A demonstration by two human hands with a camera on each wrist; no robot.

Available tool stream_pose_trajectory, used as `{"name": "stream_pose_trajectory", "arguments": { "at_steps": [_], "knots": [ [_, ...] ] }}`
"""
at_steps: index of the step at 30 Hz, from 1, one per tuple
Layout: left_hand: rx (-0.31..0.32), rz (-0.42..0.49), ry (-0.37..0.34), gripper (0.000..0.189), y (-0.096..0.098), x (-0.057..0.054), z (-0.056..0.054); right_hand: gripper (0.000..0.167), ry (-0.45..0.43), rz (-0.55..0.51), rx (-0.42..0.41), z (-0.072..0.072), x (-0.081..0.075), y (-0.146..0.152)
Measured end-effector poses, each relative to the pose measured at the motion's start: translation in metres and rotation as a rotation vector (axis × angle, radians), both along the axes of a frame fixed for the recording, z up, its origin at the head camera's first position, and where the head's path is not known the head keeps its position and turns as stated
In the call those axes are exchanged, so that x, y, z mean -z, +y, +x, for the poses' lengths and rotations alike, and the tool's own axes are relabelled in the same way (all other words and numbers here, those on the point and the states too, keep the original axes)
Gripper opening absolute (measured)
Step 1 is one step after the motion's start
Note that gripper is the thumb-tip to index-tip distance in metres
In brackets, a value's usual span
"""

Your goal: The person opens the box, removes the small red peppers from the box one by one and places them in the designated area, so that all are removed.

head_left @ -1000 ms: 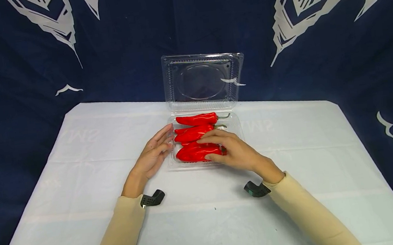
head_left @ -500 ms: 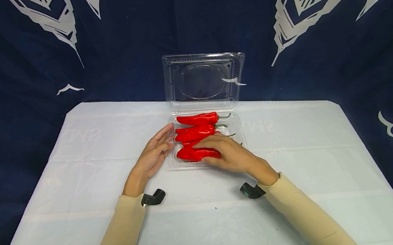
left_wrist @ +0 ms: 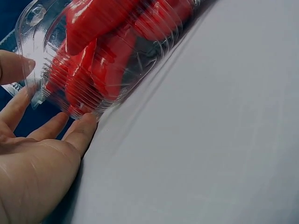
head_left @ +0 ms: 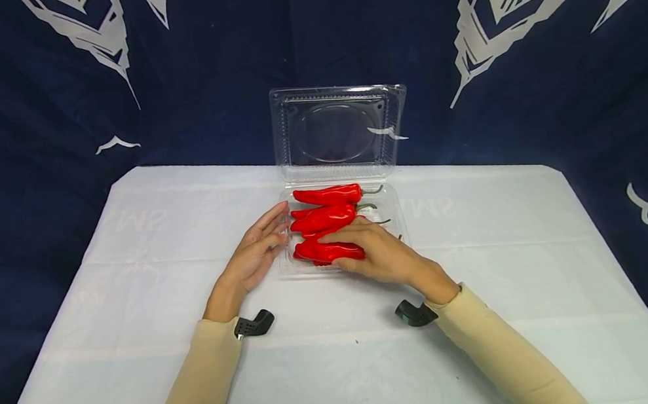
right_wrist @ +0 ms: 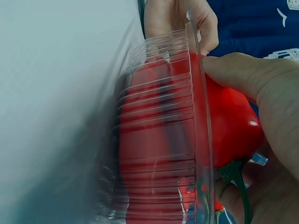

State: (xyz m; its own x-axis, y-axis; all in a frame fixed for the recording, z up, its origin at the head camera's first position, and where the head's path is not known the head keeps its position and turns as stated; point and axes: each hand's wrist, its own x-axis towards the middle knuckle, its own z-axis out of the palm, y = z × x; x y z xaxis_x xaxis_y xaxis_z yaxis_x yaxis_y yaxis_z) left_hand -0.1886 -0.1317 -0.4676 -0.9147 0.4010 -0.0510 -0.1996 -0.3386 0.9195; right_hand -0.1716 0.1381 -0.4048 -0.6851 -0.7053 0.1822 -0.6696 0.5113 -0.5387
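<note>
A clear plastic clamshell box [head_left: 390,203] holds several red peppers [head_left: 326,217] with green stems, laid crosswise and partly piled up. My right hand [head_left: 379,252] is over the box's front right and grips the nearest red pepper [head_left: 329,250], thumb on its near side and fingers on its far side. In the right wrist view this pepper [right_wrist: 233,123] bulges above the rim, its green stem [right_wrist: 241,191] under my palm. My left hand [head_left: 252,255] is at the box's left end, fingers mostly straight. Its fingertips [left_wrist: 86,122] touch the ribbed wall in the left wrist view.
The box's hinged lid [head_left: 334,134] stands raised at the back. A white cloth [head_left: 182,210] covers the table. Behind the table hangs a dark blue curtain [head_left: 216,81] with white drawings. Each wrist wears a black device [head_left: 256,324].
My right hand has moved slightly left along the front pepper, uncovering stems at the right of the box. The left hand keeps its place at the box's left end.
</note>
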Motion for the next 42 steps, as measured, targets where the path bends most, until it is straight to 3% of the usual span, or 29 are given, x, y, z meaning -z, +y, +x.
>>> {"name": "stream_pose_trajectory", "arguments": {
  "at_steps": [22,42],
  "knots": [
    [0.004,0.002,-0.013,0.066,0.0,0.001,-0.001,0.043,-0.022,-0.025,0.065,0.0,-0.008,0.017],
    [0.0,0.009,-0.012,0.067,0.001,-0.002,0.002,0.053,-0.03,-0.033,0.123,-0.006,-0.034,0.06]
  ]
}}
